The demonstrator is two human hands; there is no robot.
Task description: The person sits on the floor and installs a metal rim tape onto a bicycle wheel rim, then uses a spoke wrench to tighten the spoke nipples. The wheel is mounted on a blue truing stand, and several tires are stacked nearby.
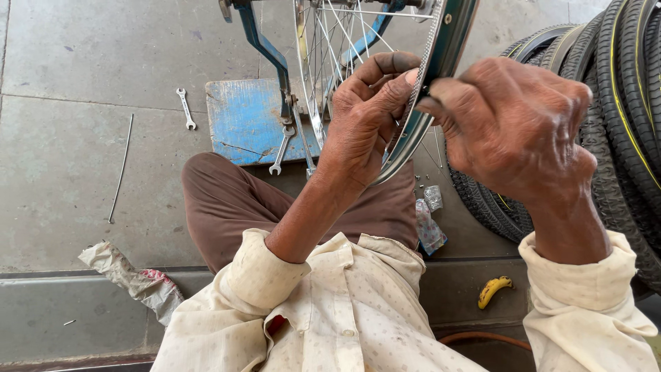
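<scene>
A bicycle wheel rim (447, 41) with thin spokes (337, 41) stands upright in a blue truing stand (265, 48) in front of me. My left hand (365, 120) wraps its fingers around the rim's near edge. My right hand (513, 127) pinches the rim from the other side, its thumb and forefinger meeting the left fingertips at the rim. Whether a small part sits between the fingers is hidden.
The stand's blue wooden base (244, 120) carries a spanner (281, 148). Another spanner (185, 108) and a loose spoke (121, 169) lie on the concrete floor. Stacked tyres (620, 89) crowd the right. Small plastic bags (428, 220), a banana (494, 290) and crumpled paper (134, 279) lie near my knees.
</scene>
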